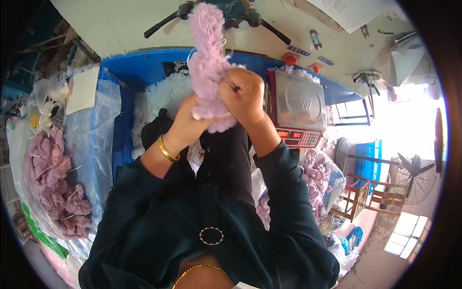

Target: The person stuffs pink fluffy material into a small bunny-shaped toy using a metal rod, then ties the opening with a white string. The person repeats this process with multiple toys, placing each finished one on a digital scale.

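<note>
The person holds a lilac plush piece (208,58) up in front of their chest, over a blue bin (144,67) heaped with white fibre stuffing (159,98). Both hands are together on its lower end: the left hand (185,120) cups it from beneath, a gold bangle (167,149) on that wrist, and the right hand (244,94) is balled in a tight fist clamped on the fur, thumb side up, as if pressing into an opening I cannot see.

My guess is that this piece is partway filled: the upper part stands up rounded and firm, while the bottom is bunched in the hands. How much filling is left to go in, I cannot tell. A clear plastic bag (57,188) to the left holds a mound of mauve furry pieces, and a second bag (320,183) of the same sits lower right; whether those are done or waiting is unclear.

The fur is long, soft and shaggy; the stuffing is loose and cottony. Just right of the hands sits a red weighing scale (298,108) with a shiny steel pan, hard beside all that fluff
</note>
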Tool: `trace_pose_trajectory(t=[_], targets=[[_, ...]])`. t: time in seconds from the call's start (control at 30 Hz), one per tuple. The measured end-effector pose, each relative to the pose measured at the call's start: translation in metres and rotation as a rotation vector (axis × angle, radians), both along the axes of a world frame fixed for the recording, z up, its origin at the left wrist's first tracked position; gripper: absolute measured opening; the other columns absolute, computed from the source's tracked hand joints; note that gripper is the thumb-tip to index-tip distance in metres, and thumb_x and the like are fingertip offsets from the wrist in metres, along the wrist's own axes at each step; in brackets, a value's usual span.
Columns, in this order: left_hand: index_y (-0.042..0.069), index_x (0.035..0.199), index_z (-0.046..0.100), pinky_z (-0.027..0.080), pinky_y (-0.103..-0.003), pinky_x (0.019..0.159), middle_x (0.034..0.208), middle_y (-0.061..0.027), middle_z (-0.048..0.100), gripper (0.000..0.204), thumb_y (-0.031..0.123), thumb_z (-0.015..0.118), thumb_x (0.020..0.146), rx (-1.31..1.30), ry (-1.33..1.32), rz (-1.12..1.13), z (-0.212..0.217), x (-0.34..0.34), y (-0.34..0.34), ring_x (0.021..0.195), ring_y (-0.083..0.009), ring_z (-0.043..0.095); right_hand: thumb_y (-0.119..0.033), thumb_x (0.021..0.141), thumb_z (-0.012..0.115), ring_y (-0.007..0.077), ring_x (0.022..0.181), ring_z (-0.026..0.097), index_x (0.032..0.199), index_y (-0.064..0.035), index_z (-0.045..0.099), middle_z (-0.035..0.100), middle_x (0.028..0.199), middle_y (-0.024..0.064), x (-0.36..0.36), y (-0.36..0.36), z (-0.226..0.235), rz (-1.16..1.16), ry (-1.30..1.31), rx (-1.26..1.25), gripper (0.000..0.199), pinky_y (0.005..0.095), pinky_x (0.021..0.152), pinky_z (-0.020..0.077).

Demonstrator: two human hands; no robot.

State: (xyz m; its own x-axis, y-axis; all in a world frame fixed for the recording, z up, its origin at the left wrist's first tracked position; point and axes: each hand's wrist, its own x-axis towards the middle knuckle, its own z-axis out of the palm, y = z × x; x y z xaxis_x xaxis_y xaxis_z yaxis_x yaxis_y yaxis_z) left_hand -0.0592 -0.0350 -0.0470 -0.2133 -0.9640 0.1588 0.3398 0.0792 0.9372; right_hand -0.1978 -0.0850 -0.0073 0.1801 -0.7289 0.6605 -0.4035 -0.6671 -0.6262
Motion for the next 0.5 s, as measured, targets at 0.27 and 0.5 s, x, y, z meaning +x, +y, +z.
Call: trace_pose_trajectory(t=[0.27, 0.5], targets=[[-0.001, 0.113, 0.06, 0.05, -0.028, 0.086, 0.106, -0.0065, 0.065, 0.036, 0.004, 0.07, 0.079, 0.259, 0.227, -0.078, 0.02, 0.013, -0.029, 0.096, -0.0143, 0.062, -0.018, 0.067, 0.062, 0.0322, 0.041, 0.042, 0.052, -0.0019, 0.048, 0.042, 0.05, 0.0184, 0.015, -0.034, -0.001, -0.174, 0.041, 0.159, 0.026, 0.0395, 0.042, 0.0352], [-0.002, 0.113, 0.059, 0.051, -0.029, 0.085, 0.105, -0.0077, 0.065, 0.035, 0.002, 0.069, 0.079, 0.247, 0.293, -0.1, 0.029, 0.014, -0.041, 0.094, -0.0151, 0.063, -0.014, 0.068, 0.062, 0.0289, 0.04, 0.034, 0.052, -0.0002, 0.044, 0.038, 0.049, 0.0194, 0.02, -0.041, 0.014, -0.162, 0.011, 0.245, 0.027, 0.0392, 0.041, 0.0322]])
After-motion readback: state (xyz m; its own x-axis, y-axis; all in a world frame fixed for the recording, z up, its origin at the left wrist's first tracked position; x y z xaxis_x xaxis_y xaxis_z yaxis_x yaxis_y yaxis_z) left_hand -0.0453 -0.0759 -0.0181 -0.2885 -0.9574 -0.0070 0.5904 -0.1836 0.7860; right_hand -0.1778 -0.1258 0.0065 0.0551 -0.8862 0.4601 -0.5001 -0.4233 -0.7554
